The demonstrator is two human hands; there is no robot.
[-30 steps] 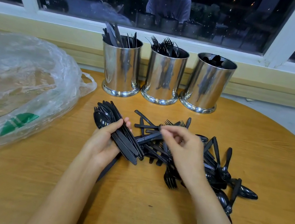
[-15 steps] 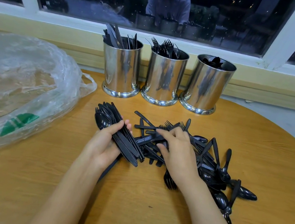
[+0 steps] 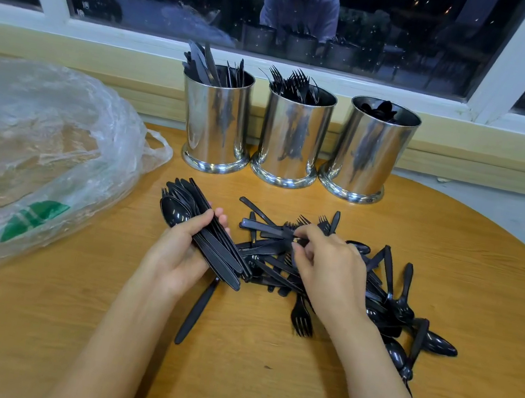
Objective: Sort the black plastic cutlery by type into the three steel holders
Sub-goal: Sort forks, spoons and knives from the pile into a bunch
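Observation:
Three steel holders stand in a row at the back: the left holder (image 3: 216,121) has knives, the middle holder (image 3: 294,138) has forks, the right holder (image 3: 367,154) has spoons. A heap of loose black cutlery (image 3: 378,287) lies on the wooden table (image 3: 257,389). My left hand (image 3: 179,254) grips a bundle of cutlery (image 3: 201,223), spoon bowls pointing away to the left. My right hand (image 3: 328,272) sits over the heap and pinches a black piece (image 3: 263,226) at its end; I cannot tell its type.
A large crumpled clear plastic bag (image 3: 28,159) with green print covers the table's left side. A lone black handle (image 3: 197,309) lies below my left hand. The window sill and dark window run behind the holders. The table's curved edge falls away at the right.
My right hand has lifted slightly off the heap and its fingers have closed on a piece at the top of the pile. My left hand keeps its bundle in place.

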